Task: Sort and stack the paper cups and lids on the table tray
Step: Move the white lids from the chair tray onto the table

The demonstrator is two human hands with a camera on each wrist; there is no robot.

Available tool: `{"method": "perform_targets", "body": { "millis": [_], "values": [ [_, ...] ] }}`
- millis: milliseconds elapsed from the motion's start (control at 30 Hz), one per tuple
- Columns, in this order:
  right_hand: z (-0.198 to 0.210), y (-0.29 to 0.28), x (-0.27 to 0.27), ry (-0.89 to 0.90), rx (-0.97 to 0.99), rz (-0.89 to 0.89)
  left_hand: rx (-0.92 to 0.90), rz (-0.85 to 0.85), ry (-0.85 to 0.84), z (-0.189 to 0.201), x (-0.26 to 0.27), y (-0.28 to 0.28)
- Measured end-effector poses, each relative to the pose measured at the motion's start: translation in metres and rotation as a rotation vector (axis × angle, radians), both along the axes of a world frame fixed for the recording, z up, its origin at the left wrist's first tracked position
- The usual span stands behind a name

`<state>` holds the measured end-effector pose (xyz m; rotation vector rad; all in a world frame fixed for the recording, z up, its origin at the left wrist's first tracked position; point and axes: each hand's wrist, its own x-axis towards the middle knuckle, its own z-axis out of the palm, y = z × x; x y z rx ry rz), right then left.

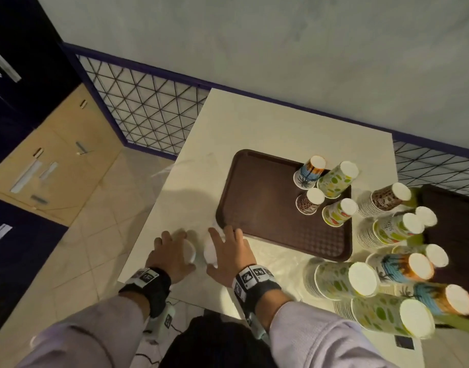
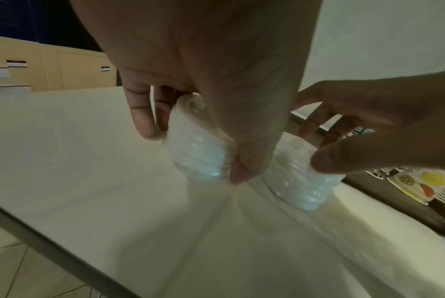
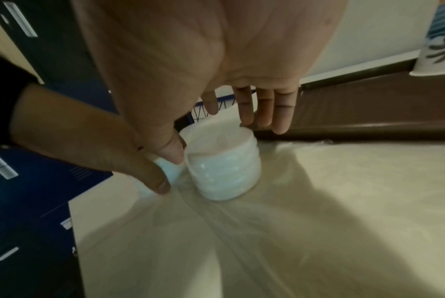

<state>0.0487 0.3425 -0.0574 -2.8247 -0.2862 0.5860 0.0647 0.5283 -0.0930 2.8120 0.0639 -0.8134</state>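
Two short stacks of white lids, each in clear plastic wrap, stand on the pale table near the brown tray's front left corner. My left hand grips the left lid stack between thumb and curled fingers. My right hand holds the right lid stack, thumb on its near side and fingers over its far rim. Several printed paper cups stand upside down at the tray's back right: a palm cup, a green-dotted cup, a brown cup and a fruit cup.
Several tall stacks of printed cups lie and lean on the table right of the tray. A second dark tray sits at the far right. The table edge runs just left of my left hand, with tiled floor and cabinets beyond.
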Motion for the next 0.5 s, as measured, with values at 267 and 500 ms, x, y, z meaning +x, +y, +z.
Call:
{"method": "perform_targets", "body": {
  "millis": [267,500],
  "values": [
    [0.072,-0.024,-0.006,-0.223,0.011,-0.153,-0.072,0.03,-0.225,0.077,-0.001,-0.011],
    [0.176,-0.095,-0.039,-0.564,0.338,-0.351,-0.667,-0.096,-0.61,0.194,-0.009,-0.085]
  ]
}}
